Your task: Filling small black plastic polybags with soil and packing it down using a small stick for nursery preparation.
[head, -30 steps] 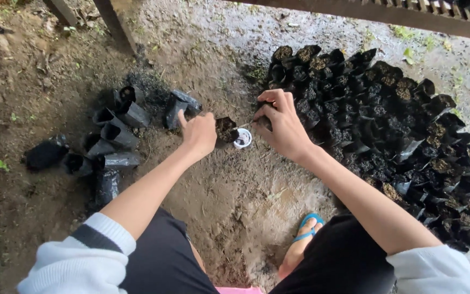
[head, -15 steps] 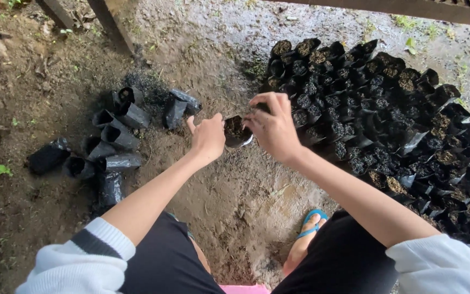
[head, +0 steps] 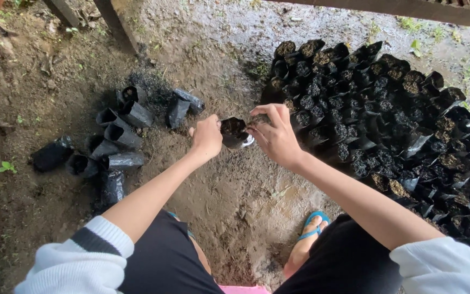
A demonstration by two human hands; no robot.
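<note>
1. The left hand (head: 208, 136) and right hand (head: 274, 136) both grip a small black bag (head: 233, 132), held above the dirt ground (head: 235, 201) (its mouth faces up).
2. A block of filled bags (head: 387, 130) stands just to the right.
3. Loose bags (head: 116, 142) lie on the left, well apart.
4. A blue sandal (head: 312, 226) shows below.

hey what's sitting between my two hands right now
In the head view, a small black planting bag of dark soil sits between the left hand and right hand, both gripping it.
</note>
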